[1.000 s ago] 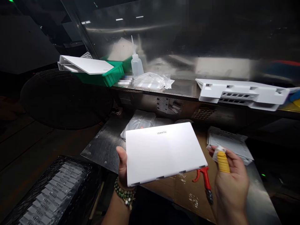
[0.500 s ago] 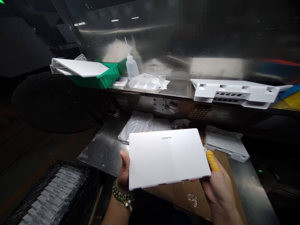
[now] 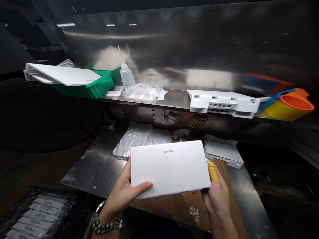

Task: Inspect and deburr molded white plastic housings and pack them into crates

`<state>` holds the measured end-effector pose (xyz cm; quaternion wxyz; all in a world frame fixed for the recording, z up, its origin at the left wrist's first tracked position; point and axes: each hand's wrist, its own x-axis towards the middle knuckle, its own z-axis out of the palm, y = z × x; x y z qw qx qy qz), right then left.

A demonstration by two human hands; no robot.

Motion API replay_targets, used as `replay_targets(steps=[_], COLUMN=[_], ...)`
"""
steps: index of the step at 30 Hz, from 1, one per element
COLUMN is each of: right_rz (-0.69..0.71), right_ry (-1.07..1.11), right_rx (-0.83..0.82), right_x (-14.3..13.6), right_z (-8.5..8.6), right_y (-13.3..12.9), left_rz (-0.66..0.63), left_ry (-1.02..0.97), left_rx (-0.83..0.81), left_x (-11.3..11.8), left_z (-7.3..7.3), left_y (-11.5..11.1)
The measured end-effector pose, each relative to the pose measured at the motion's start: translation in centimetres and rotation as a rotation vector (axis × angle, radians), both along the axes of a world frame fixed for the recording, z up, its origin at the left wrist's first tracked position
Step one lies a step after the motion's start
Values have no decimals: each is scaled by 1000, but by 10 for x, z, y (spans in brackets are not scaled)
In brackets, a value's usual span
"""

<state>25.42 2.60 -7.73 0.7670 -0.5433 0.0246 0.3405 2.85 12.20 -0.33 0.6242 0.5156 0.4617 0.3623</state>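
A white plastic router cover (image 3: 169,169) with an upside-down HUAWEI logo is held up over the bench, its flat face toward me. My left hand (image 3: 133,186) grips its left side, thumb lying across the lower left of the face and the other fingers hidden behind. At the right edge, my right hand (image 3: 216,189) holds the cover; a yellow finger cot (image 3: 213,172) covers one digit. Below the cover lies brown cardboard (image 3: 179,210) with small clear bits on it. A bracelet of beads (image 3: 104,223) circles my left wrist.
A metal shelf (image 3: 174,99) carries a green bin (image 3: 99,84), a squeeze bottle (image 3: 127,76), a white housing (image 3: 221,103) and orange-yellow containers (image 3: 289,106). Plastic bags (image 3: 134,136) and another white housing (image 3: 224,151) lie on the bench. At lower left, a black-lined crate (image 3: 72,202) holds several white parts.
My left thumb has moved from beside the left edge onto the cover's face. The view has shifted to the right, bringing the orange-yellow containers in more fully.
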Motion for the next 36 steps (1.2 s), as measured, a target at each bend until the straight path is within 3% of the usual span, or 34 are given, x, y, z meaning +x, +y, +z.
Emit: replay_targets(steps=[14, 18, 23, 25, 28, 30, 33, 36], right_rz=[38, 41, 110, 103, 51, 134, 385, 408], right_ry=[-117, -187, -465, -560, -606, -492, -197, -48], right_rx=[-11, 18, 38, 33, 10, 39, 113, 136], right_x=[-7, -8, -4, 1, 9, 13, 12, 8], right_z=[17, 8, -6, -6, 6, 18, 33, 39], right_y=[-9, -13, -20, -23, -27, -30, -32, -32], left_rz=[-37, -42, 127, 145, 121, 42, -63, -128], left_ry=[140, -88, -211, -242, -259, -219, -177, -180], left_rx=[-46, -136, -357, -295, -57, 107, 266, 390], left_x=[-10, -14, -15, -18, -27, -34, -41, -40], left_z=[-6, -14, -23, -30, -40, -45, -50, -49], left_y=[5, 15, 25, 25, 20, 17, 15, 15])
